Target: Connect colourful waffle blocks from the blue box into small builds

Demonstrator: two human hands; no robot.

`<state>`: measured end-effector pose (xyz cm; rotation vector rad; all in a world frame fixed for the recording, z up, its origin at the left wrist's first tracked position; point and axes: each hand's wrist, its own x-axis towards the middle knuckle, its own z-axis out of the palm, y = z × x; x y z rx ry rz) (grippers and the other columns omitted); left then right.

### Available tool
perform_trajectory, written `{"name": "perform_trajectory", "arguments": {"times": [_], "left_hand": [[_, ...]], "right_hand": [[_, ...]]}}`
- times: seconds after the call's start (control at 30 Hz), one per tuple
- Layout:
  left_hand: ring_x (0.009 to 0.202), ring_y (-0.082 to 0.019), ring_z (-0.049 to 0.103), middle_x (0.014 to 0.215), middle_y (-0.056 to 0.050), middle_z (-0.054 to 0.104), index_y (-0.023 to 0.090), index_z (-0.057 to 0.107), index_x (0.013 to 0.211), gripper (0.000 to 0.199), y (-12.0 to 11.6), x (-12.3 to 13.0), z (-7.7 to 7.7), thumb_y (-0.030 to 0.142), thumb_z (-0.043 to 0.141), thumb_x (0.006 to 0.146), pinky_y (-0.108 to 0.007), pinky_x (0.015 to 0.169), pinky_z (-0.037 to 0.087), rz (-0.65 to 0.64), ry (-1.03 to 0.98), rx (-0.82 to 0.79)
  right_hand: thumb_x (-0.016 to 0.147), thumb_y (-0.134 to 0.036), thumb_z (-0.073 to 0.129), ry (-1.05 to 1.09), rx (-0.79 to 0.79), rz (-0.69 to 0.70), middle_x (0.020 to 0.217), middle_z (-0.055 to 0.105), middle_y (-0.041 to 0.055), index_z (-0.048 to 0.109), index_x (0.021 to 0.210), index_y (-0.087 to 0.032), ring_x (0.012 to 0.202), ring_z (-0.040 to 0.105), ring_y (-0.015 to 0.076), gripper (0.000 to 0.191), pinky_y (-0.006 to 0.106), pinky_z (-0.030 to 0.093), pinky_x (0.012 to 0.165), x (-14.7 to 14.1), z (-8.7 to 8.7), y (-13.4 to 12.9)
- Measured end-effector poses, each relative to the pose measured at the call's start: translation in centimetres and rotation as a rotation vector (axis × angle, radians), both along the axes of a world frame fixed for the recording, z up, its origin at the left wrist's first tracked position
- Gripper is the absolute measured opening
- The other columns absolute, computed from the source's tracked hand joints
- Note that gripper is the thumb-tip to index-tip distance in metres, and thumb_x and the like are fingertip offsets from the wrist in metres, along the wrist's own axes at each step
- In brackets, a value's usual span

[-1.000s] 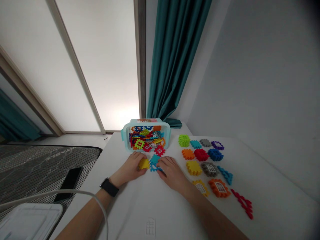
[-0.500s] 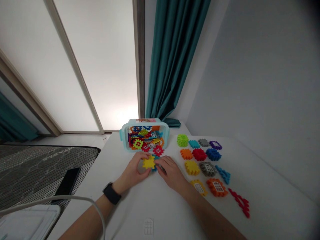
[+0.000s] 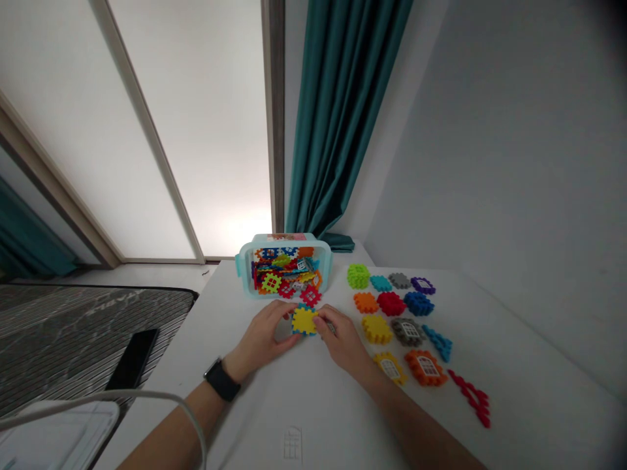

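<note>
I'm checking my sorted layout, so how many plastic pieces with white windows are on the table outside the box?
3. The grey window piece sits mid-layout, with the yellow window piece and the orange window piece just nearer the person. The hands could hide another.

Left hand [image 3: 262,331] and right hand [image 3: 343,341] pinching a yellow plastic waffle-block square [image 3: 304,320] from both sides, a blue plastic block [image 3: 298,307] showing behind it, a teal-rimmed clear plastic box [image 3: 287,239] of mixed blocks just ahead, rows of multicoloured plastic blocks [image 3: 392,300] to the right on a white surface [image 3: 274,408]
</note>
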<state>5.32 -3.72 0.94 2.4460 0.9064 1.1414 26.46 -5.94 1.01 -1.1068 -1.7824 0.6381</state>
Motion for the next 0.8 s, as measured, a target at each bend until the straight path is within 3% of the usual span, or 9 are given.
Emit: {"name": "perform_trajectory", "arguments": {"times": [0.07, 0.23, 0.43, 0.7, 0.8], "left_hand": [[0.103, -0.023, 0.063, 0.116, -0.01, 0.064, 0.022, 0.05, 0.133, 0.052, 0.08, -0.16, -0.01, 0.026, 0.07, 0.084, -0.038, 0.089, 0.054, 0.005, 0.073, 0.054], [0.1, -0.026, 0.063, 0.113, -0.01, 0.065, 0.021, 0.06, 0.117, 0.037, 0.17, -0.48, 0.21, 0.024, 0.069, 0.081, -0.041, 0.085, 0.055, 0.056, 0.232, 0.163], [0.104, -0.028, 0.063, 0.116, -0.012, 0.064, 0.019, 0.055, 0.122, 0.052, 0.05, -0.29, 0.23, 0.037, 0.076, 0.077, -0.043, 0.088, 0.054, 0.099, 0.23, 0.188], [0.099, -0.026, 0.064, 0.111, -0.011, 0.066, 0.02, 0.058, 0.118, 0.044, -0.01, -0.06, 0.37, 0.041, 0.072, 0.083, -0.041, 0.084, 0.054, 0.091, 0.245, 0.256], [0.1, -0.025, 0.064, 0.111, -0.01, 0.065, 0.021, 0.058, 0.118, 0.041, 0.0, -0.07, 0.4, 0.039, 0.072, 0.084, -0.04, 0.086, 0.055, 0.101, 0.186, 0.206]], "right_hand": [[0.097, -0.033, 0.046, 0.048, -0.094, 0.011, 0.07, 0.052, -0.0019, 0.051, 0.073, -0.021, 0.067, 0.05, 0.0146, 0.027, 0.025, 0.038, 0.062, -0.04, 0.04, -0.01], [0.094, -0.037, 0.048, 0.096, -0.216, 0.025, 0.068, 0.053, -0.0027, 0.055, 0.075, -0.02, 0.066, 0.049, 0.0141, 0.027, 0.025, 0.036, 0.06, -0.21, -0.23, -0.01], [0.091, -0.04, 0.049, 0.11, -0.249, -0.026, 0.067, 0.054, -0.0026, 0.057, 0.074, -0.019, 0.064, 0.049, 0.0138, 0.028, 0.025, 0.037, 0.06, -0.29, -0.18, 0.1], [0.094, -0.039, 0.047, 0.095, -0.237, -0.007, 0.066, 0.056, -0.0023, 0.059, 0.075, -0.018, 0.062, 0.05, 0.013, 0.031, 0.024, 0.039, 0.057, -0.1, -0.5, 0.25], [0.095, -0.035, 0.048, 0.107, -0.181, -0.01, 0.075, 0.062, 0.0002, 0.065, 0.092, -0.018, 0.068, 0.057, 0.0148, 0.024, 0.025, 0.046, 0.061, 0.05, -0.93, 0.39]]}}
